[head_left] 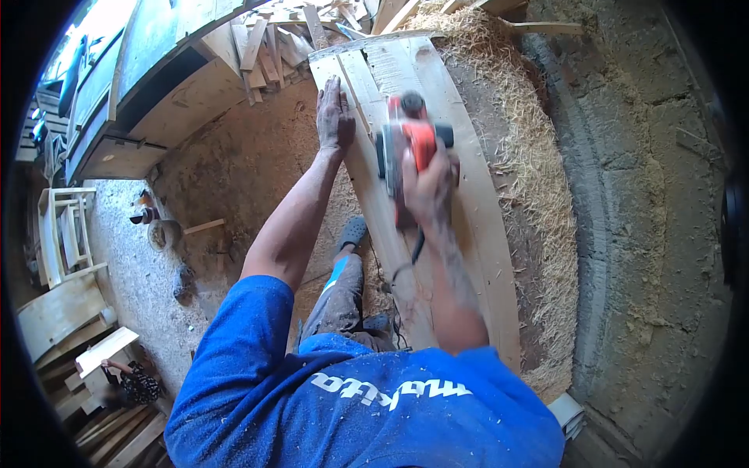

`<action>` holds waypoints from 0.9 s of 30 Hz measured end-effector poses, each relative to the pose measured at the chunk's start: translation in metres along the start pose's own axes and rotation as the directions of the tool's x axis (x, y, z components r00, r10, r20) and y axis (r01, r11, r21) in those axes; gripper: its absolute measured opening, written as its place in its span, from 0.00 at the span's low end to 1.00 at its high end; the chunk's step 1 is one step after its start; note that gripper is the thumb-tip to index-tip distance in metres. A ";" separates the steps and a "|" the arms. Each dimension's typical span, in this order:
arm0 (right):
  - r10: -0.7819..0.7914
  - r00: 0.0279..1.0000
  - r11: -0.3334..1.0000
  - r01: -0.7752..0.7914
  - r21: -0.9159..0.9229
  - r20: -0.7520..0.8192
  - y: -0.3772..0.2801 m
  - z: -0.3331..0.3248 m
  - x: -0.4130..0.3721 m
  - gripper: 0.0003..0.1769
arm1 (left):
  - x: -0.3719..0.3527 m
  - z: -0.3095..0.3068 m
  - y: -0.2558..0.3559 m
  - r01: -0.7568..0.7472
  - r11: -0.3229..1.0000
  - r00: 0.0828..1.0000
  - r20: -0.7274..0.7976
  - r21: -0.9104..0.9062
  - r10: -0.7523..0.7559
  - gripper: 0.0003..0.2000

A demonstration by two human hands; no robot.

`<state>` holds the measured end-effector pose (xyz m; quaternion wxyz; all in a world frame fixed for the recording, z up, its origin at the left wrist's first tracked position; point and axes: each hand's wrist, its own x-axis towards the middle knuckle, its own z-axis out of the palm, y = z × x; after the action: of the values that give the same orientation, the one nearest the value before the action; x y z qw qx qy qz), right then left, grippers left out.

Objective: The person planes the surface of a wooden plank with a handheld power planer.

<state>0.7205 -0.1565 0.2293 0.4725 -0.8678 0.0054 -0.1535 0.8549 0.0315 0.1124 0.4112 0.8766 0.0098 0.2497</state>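
Note:
A long pale wooden panel (476, 234) made of side-by-side boards stretches away in front of me. My right hand (427, 187) is wrapped round the handle of a red and black power planer (417, 140), which rests on the panel and is blurred by motion. A dark cord runs from the tool's rear over the wood. On the panel's left edge, near its far end, my left hand (335, 117) lies flat with the fingers stretched forward and nothing held.
Wood shavings (546, 234) are heaped along the panel's right side, beside a rough wall (640, 203). Offcuts (273, 51) lie beyond the far left end. A wooden bench (175, 93) stands left. Another person (133, 382) is at lower left, among stacked boards.

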 end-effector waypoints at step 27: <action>0.148 0.986 0.987 -0.152 -0.057 -0.073 -0.038 -0.074 -0.167 0.25 | 0.027 0.037 0.003 -0.373 0.834 0.908 0.346 0.407 0.237 0.27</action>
<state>0.5360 -0.1701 0.2541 0.4548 -0.8736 0.0917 -0.1469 0.8947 0.0087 0.1064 0.1412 0.9655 -0.1306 0.1757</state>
